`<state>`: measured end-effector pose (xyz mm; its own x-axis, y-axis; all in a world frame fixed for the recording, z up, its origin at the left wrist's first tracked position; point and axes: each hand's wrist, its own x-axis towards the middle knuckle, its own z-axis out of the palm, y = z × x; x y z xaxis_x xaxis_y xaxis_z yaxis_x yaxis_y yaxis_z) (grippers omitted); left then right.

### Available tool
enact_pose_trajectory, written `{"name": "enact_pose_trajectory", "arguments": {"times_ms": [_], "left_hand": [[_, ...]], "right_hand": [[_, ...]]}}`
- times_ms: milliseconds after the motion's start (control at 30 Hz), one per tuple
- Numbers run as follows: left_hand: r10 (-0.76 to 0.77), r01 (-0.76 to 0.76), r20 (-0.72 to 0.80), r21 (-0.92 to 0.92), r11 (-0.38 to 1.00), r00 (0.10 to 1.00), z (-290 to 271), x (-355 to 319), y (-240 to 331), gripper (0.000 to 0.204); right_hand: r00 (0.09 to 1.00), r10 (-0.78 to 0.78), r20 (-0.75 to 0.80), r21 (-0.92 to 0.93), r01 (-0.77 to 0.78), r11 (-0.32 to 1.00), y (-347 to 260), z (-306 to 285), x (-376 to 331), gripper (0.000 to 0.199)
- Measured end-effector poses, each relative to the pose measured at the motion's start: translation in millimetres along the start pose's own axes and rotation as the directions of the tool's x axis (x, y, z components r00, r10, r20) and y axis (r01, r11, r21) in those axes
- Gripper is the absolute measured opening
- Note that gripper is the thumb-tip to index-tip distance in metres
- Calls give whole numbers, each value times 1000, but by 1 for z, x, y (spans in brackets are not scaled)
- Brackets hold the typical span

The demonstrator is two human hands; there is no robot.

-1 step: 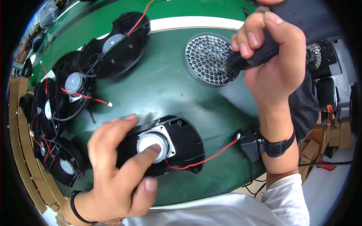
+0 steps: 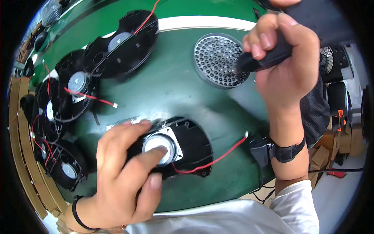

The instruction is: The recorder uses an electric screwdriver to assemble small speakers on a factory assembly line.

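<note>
My left hand [image 2: 120, 171] is over the left end of a black half-round speaker housing [image 2: 194, 144]. Its index finger presses on the round silver magnet of the speaker [image 2: 157, 149] seated there, while the other fingers reach the housing's far edge. The thumb stands apart on the near side. A red lead [image 2: 218, 160] with a white plug runs out to the right. My right hand [image 2: 288, 58] is closed around a black electric screwdriver [image 2: 272, 56], its tip down among dark screws at the right side of a round grey perforated tray [image 2: 218, 60].
More black speaker housings [image 2: 134, 52] with silver speakers and red leads lie along the left and far left of the green table [image 2: 167, 93]. Cardboard strips [image 2: 37, 156] line the left edge. At the right are a black mesh bag [image 2: 313, 111] and a small fan [image 2: 327, 58].
My left hand has shifted slightly right and closer round the housing, its index finger still on the speaker. The screwdriver tip stays in the tray. The whole view has shifted a little.
</note>
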<state>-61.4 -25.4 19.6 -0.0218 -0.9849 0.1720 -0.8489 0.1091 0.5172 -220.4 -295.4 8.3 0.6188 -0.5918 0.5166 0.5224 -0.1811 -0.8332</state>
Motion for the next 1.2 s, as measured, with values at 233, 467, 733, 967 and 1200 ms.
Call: {"name": "enact_pose_trajectory", "arguments": {"times_ms": [233,467,733,967,1200], "left_hand": [[-115,107,-26,-221,969,993,-2,9,3,49],[-236,243,58,-272,931,970,-5,5,12,58],[-216,221,46,-133,966,975,4,0,16,70],[-188,190,33,-90,978,982,8,0,15,67],[-179,182,41,-97,979,983,9,2,15,66]], "right_hand": [[993,-109,40,117,103,988,-51,5,5,21],[993,-91,80,586,27,810,-109,33,-74,16],[972,230,45,223,-234,946,-88,72,-73,38],[990,97,108,5,-98,995,-89,68,-71,54],[985,141,-99,40,-138,990,-79,96,-82,45]]}}
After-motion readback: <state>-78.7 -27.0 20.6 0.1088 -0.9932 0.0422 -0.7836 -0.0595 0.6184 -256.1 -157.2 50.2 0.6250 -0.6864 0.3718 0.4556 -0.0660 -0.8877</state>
